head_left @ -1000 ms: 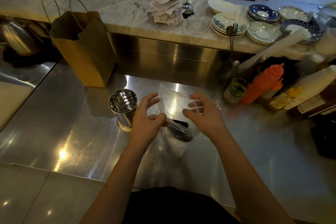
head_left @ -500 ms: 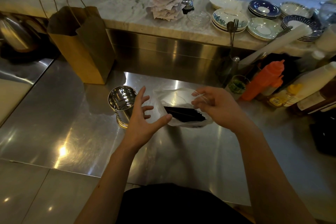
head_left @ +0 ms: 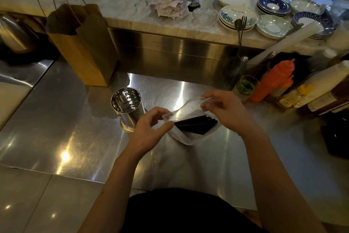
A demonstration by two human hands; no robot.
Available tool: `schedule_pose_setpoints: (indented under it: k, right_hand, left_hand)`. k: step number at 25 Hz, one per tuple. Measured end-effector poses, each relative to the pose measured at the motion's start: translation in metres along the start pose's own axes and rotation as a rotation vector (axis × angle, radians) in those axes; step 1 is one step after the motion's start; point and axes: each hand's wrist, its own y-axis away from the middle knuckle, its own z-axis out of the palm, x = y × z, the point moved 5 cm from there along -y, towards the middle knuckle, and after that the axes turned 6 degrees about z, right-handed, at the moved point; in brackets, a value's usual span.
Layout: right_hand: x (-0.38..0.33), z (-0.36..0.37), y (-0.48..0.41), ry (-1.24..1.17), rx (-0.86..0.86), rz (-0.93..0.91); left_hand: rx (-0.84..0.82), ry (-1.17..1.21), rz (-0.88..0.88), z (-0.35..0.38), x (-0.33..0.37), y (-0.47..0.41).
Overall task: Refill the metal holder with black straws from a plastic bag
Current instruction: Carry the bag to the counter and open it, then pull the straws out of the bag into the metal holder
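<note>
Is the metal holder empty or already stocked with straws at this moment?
Empty. The metal holder stands upright showing only its shiny inner wall; the black straws all lie inside the plastic bag held by both hands.

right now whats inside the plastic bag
A bundle of black straws lies inside the plastic bag, showing through it. Their left ends are covered by the left hand, so the count is unclear.

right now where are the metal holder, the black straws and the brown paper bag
metal holder [head_left: 128, 112]: head view, on its shiny side wall
black straws [head_left: 196, 124]: head view, middle of the bundle inside the clear plastic bag
brown paper bag [head_left: 83, 51]: head view, on its front face, below the handles
</note>
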Motion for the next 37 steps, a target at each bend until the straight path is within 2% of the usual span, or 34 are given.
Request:
schedule_pose_setpoints:
  k: [4, 7, 9, 12, 15, 19, 21, 27, 31, 34, 37]
  right_hand:
    - [0.008, 0.003, 0.004, 0.168, 0.101, 0.065]
    - [0.014, 0.005, 0.011, 0.155, 0.182, 0.085]
    - [0.018, 0.002, 0.014, 0.166, 0.230, 0.128]
    - [0.026, -0.004, 0.013, 0.019, 0.175, 0.302]
    - [0.027, -0.001, 0.014, -0.236, 0.073, 0.389]
    - [0.016, 0.002, 0.012, -0.292, 0.194, 0.295]
    - [0.011, 0.014, 0.011, -0.353, 0.168, 0.266]
    - [0.009, 0.035, 0.010, -0.164, 0.022, 0.211]
    - [0.004, 0.017, 0.009, -0.047, 0.121, 0.169]
    - [-0.007, 0.008, 0.006, -0.031, 0.224, 0.088]
    - [-0.016, 0.007, 0.010, -0.009, 0.361, 0.005]
  left_hand:
    - [0.148, -0.110, 0.038, -0.001, 0.008, -0.003]
    - [0.349, -0.068, 0.001, -0.012, 0.008, -0.003]
    - [0.421, -0.060, -0.045, -0.016, 0.006, -0.001]
    - [0.477, -0.094, -0.078, -0.023, 0.003, -0.001]
    - [0.370, -0.125, -0.105, -0.024, 0.008, -0.005]
    - [-0.027, -0.177, -0.188, -0.009, 0.019, -0.008]
    - [-0.104, -0.177, -0.228, -0.003, 0.023, -0.007]
    - [-0.053, -0.175, -0.252, -0.005, 0.015, -0.008]
    - [0.070, -0.037, -0.260, -0.021, 0.010, -0.007]
    - [-0.023, -0.054, -0.225, -0.016, 0.019, -0.005]
    - [-0.094, 0.000, -0.266, -0.004, 0.017, -0.002]
